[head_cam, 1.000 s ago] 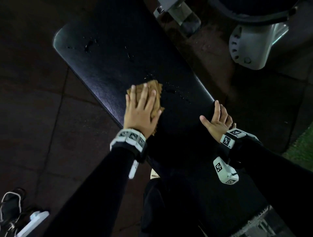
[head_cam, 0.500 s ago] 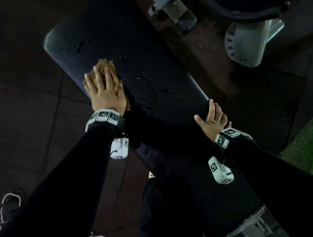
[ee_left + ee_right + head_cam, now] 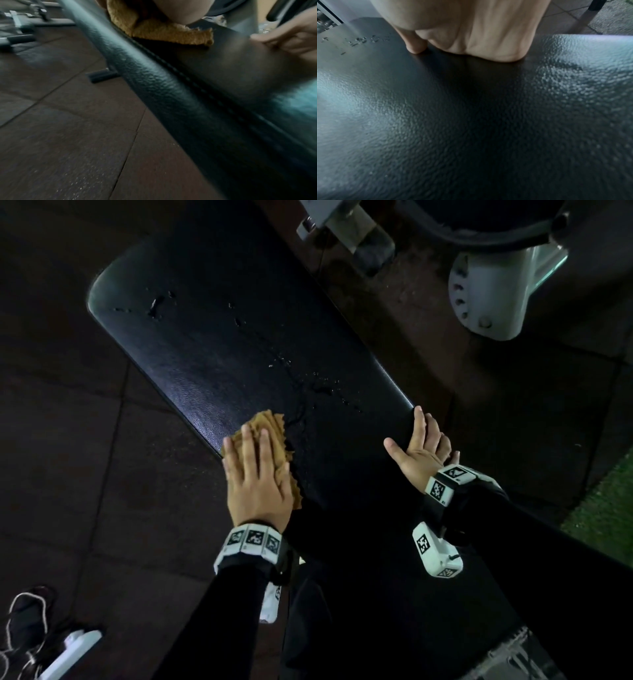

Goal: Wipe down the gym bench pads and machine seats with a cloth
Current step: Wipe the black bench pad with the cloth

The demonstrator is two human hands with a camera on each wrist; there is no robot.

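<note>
A long black padded bench [image 3: 219,347] runs diagonally through the head view, with water droplets [image 3: 322,386] on its middle. My left hand [image 3: 255,470] lies flat with straight fingers on a folded tan cloth [image 3: 270,428] at the pad's left edge. The left wrist view shows the cloth [image 3: 171,32] under my palm, beside the stitched seam of the bench [image 3: 171,86]. My right hand [image 3: 419,446] rests open on the pad's right edge, fingers straight. In the right wrist view its palm [image 3: 471,27] presses on the textured bench [image 3: 471,121].
Dark rubber floor tiles [image 3: 68,440] surround the bench. A white machine bracket [image 3: 493,292] and a grey metal frame part [image 3: 342,224] stand beyond the far right side. A shoe [image 3: 27,621] lies at the lower left. Green turf [image 3: 609,515] shows at the right edge.
My left hand has slid the cloth from the pad's far left edge back toward me along that edge. The right hand has stayed on the right edge.
</note>
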